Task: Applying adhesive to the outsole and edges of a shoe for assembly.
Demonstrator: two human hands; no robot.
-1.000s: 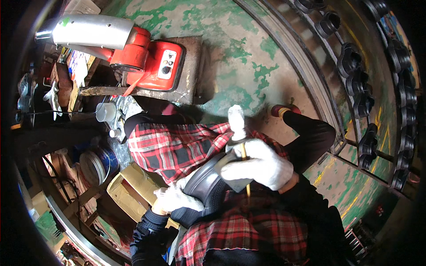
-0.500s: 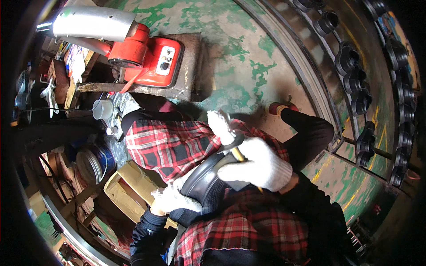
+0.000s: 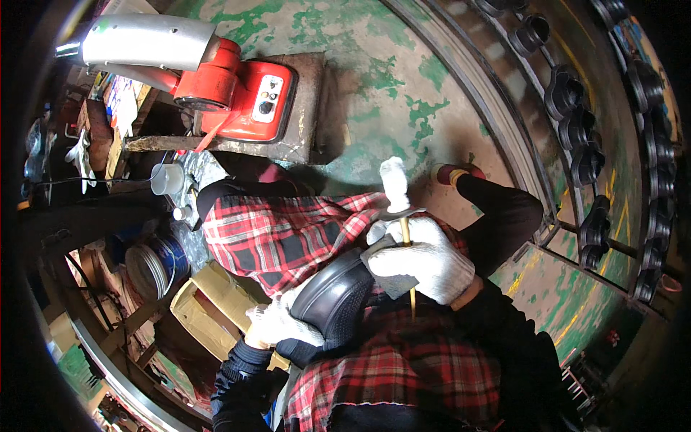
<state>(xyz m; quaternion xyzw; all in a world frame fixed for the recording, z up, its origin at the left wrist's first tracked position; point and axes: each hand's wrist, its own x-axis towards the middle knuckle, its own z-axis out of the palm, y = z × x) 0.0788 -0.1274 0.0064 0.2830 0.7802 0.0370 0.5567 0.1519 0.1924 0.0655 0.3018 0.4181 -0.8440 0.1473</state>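
My left hand (image 3: pixel 280 325), in a white knit glove, grips a black shoe (image 3: pixel 324 299) that rests tilted on my lap. My right hand (image 3: pixel 425 263), gloved the same way, is closed around a thin wooden stick (image 3: pixel 405 230) just right of the shoe. White cloth (image 3: pixel 394 185) is bundled around the stick's far end, with a dark disc (image 3: pixel 402 214) below it. A flat dark grey piece (image 3: pixel 392 282) is also held under the right thumb; its kind cannot be made out. A red plaid apron (image 3: pixel 281 234) covers my lap.
A red machine with a silver hood (image 3: pixel 241 101) stands on a worn stand (image 3: pixel 306 108) at far left. Racks of black shoes (image 3: pixel 565 93) line the right. An open cardboard box (image 3: pixel 216 306), a white cup (image 3: pixel 167 178) and a bucket (image 3: pixel 155 263) are at left.
My right hand has drawn slightly away from the shoe, and the stick has swung to the right, more upright. More of the shoe shows. My left hand stays put.
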